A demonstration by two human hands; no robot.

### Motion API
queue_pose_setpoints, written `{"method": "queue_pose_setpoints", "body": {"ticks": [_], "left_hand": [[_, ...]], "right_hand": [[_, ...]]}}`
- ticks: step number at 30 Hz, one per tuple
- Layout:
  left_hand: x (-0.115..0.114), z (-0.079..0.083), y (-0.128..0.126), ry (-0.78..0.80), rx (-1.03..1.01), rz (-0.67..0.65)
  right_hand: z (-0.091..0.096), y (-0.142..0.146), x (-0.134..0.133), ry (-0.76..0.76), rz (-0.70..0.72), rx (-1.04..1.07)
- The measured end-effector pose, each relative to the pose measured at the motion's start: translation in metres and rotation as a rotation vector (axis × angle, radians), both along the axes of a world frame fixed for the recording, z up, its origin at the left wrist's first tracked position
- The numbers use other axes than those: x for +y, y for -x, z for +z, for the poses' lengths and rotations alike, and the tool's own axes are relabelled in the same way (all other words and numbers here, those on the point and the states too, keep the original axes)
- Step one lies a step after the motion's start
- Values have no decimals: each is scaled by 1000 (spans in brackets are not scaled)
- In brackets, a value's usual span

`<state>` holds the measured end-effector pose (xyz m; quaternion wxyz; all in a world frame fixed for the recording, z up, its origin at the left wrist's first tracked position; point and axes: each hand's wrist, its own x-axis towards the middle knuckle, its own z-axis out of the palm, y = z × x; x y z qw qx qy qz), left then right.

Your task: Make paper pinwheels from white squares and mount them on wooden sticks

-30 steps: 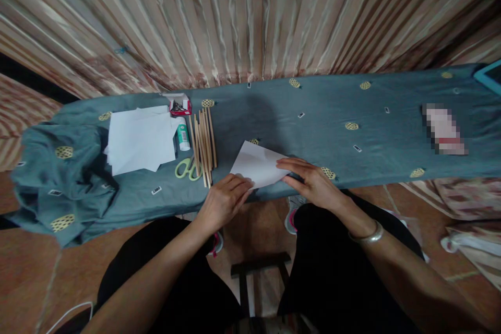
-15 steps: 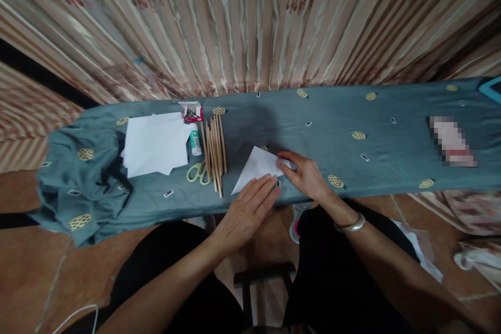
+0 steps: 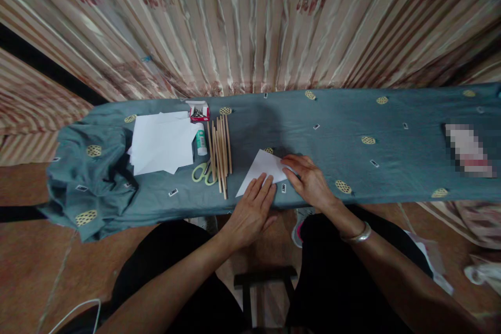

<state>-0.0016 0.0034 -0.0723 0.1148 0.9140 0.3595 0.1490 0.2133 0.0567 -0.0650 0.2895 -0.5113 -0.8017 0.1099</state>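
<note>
A white sheet of paper (image 3: 259, 167), folded into a triangle, lies near the front edge of the cloth-covered table. My left hand (image 3: 250, 211) rests with its fingers stretched flat on the paper's lower edge, the thumb apart. My right hand (image 3: 309, 180), wearing a silver bangle (image 3: 359, 234) at the wrist, has its thumb and forefinger closed about the paper's right corner. Those fingers partly hide that corner.
Left of the paper are a bundle of wooden sticks (image 3: 221, 154), green-handled scissors (image 3: 202, 173), a glue stick (image 3: 201, 140), a red-and-white box of small metal pieces (image 3: 199, 111) and stacked white paper (image 3: 162, 143). A blurred-out object (image 3: 467, 148) lies far right. Curtains (image 3: 250, 26) hang behind.
The left hand has slid slightly left along the paper, its thumb now showing. The right hand stays at the right corner. The whole view has shifted a little.
</note>
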Motion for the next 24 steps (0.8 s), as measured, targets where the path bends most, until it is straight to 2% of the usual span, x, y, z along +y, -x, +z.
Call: {"method": "queue_pose_setpoints", "body": {"ticks": [15, 24], "left_hand": [[0, 2, -2, 6, 67, -7], [1, 2, -4, 17, 121, 4]], "right_hand": [[-7, 2, 5, -4, -7, 40], [-4, 4, 0, 20, -39, -26]]}}
